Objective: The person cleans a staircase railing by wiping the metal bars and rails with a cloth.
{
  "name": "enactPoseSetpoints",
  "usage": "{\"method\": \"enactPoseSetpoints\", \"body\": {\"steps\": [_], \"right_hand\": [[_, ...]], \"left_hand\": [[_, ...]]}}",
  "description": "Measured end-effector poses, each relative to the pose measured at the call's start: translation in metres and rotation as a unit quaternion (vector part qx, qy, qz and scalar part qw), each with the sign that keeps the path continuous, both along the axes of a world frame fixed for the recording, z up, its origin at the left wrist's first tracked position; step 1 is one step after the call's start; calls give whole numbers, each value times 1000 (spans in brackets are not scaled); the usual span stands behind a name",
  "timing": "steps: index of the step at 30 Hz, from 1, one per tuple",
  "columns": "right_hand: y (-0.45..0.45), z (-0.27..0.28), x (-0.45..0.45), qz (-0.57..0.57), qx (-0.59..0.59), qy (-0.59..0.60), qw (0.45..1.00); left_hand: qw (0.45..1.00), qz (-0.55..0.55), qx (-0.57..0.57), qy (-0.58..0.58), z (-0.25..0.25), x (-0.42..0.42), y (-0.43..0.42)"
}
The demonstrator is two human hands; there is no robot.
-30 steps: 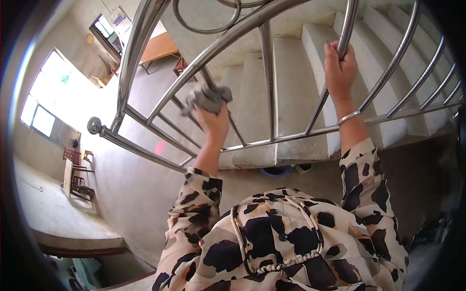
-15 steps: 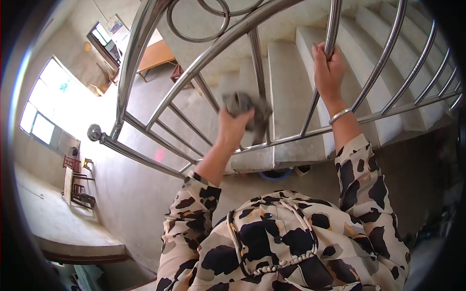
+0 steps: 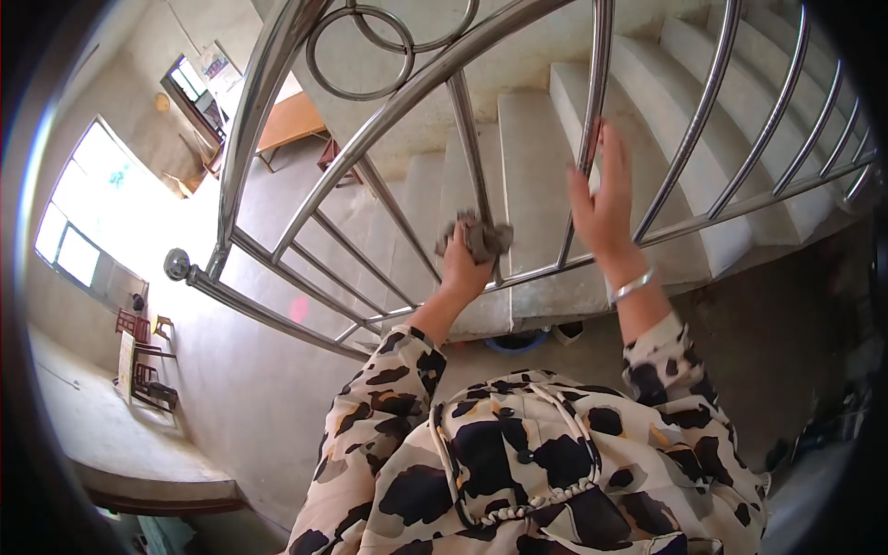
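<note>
A crumpled grey-brown rag point(image 3: 490, 240) is bunched in my left hand point(image 3: 465, 275). I have it pressed against the lower part of a shiny metal baluster point(image 3: 469, 139) of the stair railing, just above the bottom rail point(image 3: 546, 270). My right hand point(image 3: 606, 213) is open beside another baluster point(image 3: 599, 65), its fingers stretched upward and apart. The fingertips are close to that bar; whether they touch it I cannot tell. A silver bangle point(image 3: 632, 285) circles my right wrist.
Concrete stairs point(image 3: 638, 111) rise behind the railing to the right. The curved handrail point(image 3: 398, 97) crosses in front of me. Under the stairs sits a blue basin point(image 3: 518, 342). Wooden chairs point(image 3: 148, 384) stand at the far left, and a wooden table point(image 3: 291, 120) stands at the back.
My left hand has moved the rag down along its baluster. My right hand has let go of the bar it gripped, moved slightly down and left, and opened.
</note>
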State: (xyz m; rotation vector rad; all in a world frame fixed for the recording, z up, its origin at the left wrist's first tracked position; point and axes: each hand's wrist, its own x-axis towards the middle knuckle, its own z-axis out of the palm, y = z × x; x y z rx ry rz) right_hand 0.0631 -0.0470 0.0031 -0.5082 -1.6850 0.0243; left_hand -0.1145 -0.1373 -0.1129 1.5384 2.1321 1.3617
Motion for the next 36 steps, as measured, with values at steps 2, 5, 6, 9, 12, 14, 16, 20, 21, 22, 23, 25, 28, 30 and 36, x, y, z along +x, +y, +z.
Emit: {"method": "enactPoseSetpoints", "body": {"steps": [2,5,6,9,12,14,16,20,21,22,23,25,28,30,36], "right_hand": [[-23,-16,10,56,-26,-48,997],[-42,-42,13,133,-92,-157,974],[-49,-47,8,227,-179,-157,944],[-49,-43,3,326,-302,-123,887],[-33,-14,19,396,-443,34,803],[-21,30,37,358,-357,141,851],[-22,83,43,340,-186,258,885],[23,127,30,53,192,-26,980],[21,119,22,52,195,-25,979],[19,106,13,38,162,-24,986],[16,91,8,26,129,-24,991],[5,53,5,4,82,-34,996],[-11,-29,12,9,-48,-95,994],[-17,-83,20,3,-112,-155,982],[-13,-49,24,70,-140,11,988]], "left_hand": [[984,-23,-38,-170,-20,-7,-8],[890,-90,-72,-442,20,8,-13],[825,-125,-66,-547,39,16,-16],[743,-247,-64,-618,90,30,-25],[814,-321,-82,-478,146,25,-43],[931,-293,-34,-216,173,3,-50],[933,-188,219,-214,179,-23,-45],[928,52,361,76,204,-78,-21],[927,51,364,76,205,-90,-16],[942,80,310,104,201,-104,-9],[952,112,254,130,194,-115,-3],[964,130,194,126,174,-134,10],[981,159,78,75,162,-143,17],[977,163,101,89,159,-142,14],[962,186,168,107,154,-137,18]]}}
